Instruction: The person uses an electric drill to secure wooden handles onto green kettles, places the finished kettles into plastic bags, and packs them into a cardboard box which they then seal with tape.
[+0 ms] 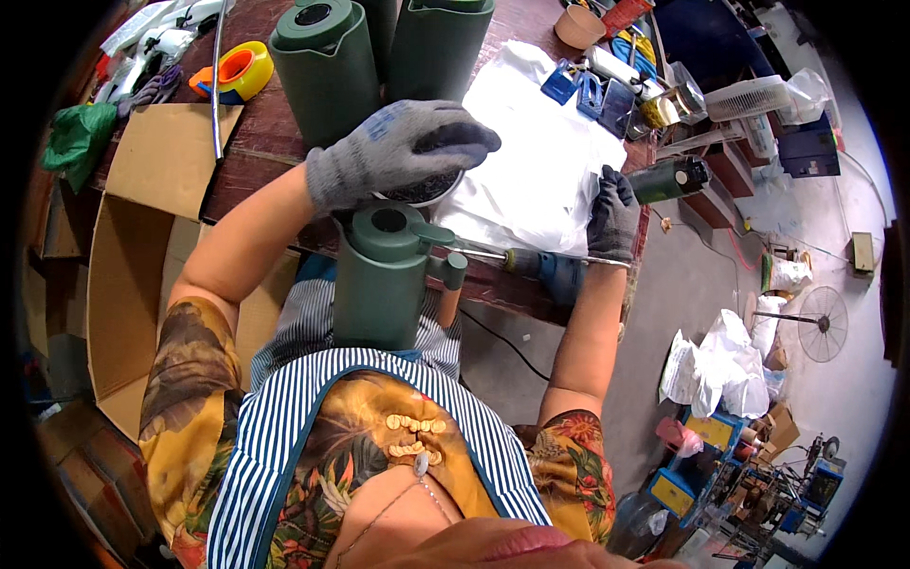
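Note:
A dark green jug (pixel 379 284) with a lid and side spout stands upright between my lap and the table edge. My left hand (pixel 398 152), in a grey glove, holds a round dark-rimmed disc (pixel 427 192) just above the jug's top. At the table's right edge, my gloved right hand (pixel 614 216) is closed around the end of a dark green cylindrical tool (pixel 671 178). Below that hand a screwdriver-like tool with a blue body (pixel 555 268) lies along the table edge, its metal shaft reaching toward the jug's spout.
Two more green jugs (pixel 327 71) stand at the back of the brown table (pixel 265 142), beside a white plastic sheet (pixel 540 161). Yellow tape roll (pixel 245 68) and blue clips (pixel 573 87) lie nearby. An open cardboard box (pixel 142 247) sits at my left; a fan (pixel 820 322) and bags at right.

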### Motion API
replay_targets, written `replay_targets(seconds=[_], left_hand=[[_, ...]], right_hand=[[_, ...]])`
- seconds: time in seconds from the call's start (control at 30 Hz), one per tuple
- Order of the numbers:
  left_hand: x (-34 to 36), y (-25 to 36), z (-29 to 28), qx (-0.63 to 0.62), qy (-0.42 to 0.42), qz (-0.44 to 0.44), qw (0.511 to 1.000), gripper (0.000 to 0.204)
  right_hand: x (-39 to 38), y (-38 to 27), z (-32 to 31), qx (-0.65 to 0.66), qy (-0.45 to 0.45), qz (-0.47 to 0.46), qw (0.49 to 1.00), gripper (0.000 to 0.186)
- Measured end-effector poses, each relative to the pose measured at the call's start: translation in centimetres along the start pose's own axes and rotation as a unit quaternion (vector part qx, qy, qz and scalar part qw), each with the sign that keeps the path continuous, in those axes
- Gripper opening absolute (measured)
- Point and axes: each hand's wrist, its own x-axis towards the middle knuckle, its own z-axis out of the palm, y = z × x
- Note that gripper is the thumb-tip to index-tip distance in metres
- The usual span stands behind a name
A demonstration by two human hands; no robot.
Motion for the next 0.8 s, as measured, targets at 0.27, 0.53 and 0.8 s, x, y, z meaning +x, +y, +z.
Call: replay_targets(seconds=[0.27, 0.53, 0.8], left_hand=[[8.1, -5.2, 6.2, -0.091, -0.147, -0.180, 0.968, 0.054], [6.4, -8.0, 7.4, -0.031, 0.059, -0.077, 0.995, 0.076], [-1.4, -6.5, -1.1, 0.081, 0.061, 0.031, 0.994, 0.045]], right_hand=[[-1.0, 0.4, 5.4, -0.017, -0.092, -0.022, 0.995, 0.021], [-2.2, -2.7, 7.0, -0.004, -0.167, -0.097, 0.981, 0.023], [-9.8, -6.0, 5.4, 0.016, -0.324, 0.192, 0.926, 0.027]])
